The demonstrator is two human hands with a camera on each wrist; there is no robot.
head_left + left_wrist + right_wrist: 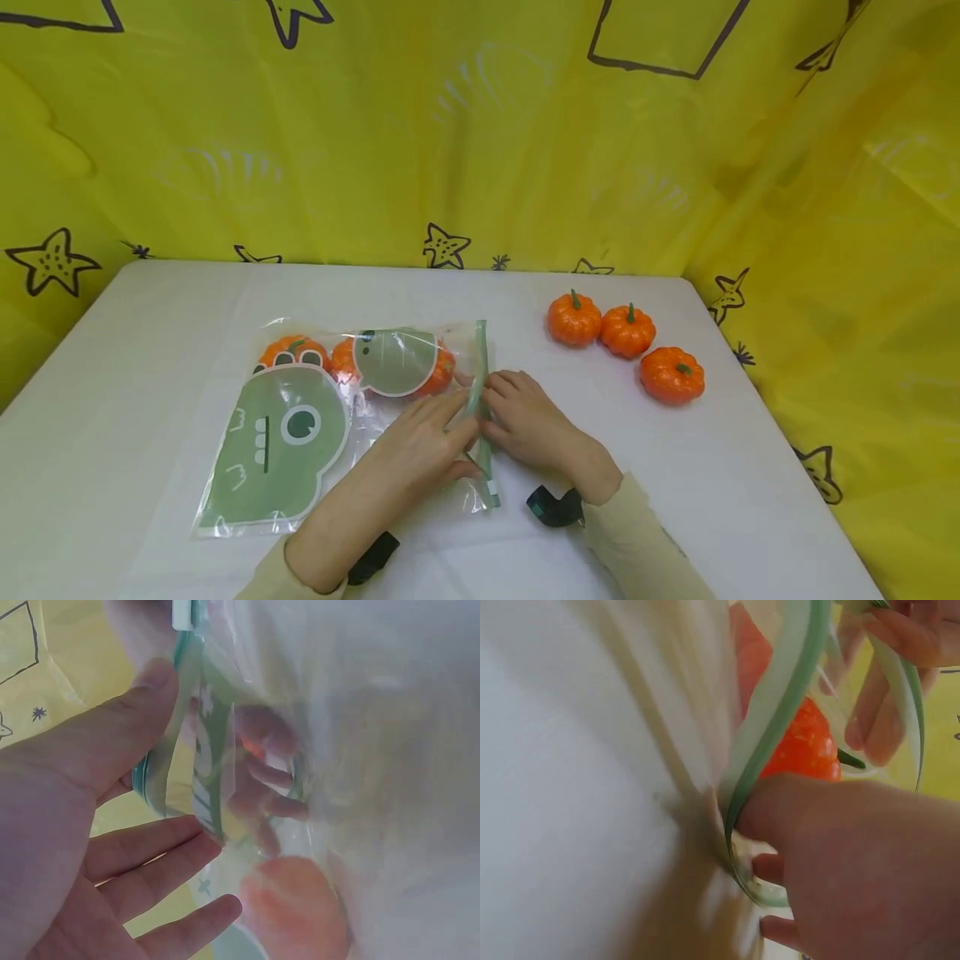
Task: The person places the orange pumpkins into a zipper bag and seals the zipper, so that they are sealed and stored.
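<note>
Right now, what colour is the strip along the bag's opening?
The strip is green, clearest in the right wrist view.

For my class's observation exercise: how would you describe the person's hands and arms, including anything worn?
The left hand and right hand are bare, with no gloves visible. The left sleeve and right sleeve are pale beige. A black left wrist piece and black right wrist piece show; the right one bears a teal patch.

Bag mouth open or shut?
Open: in the right wrist view, the clear bag's two green edges stand apart, with a gap between them.
</note>
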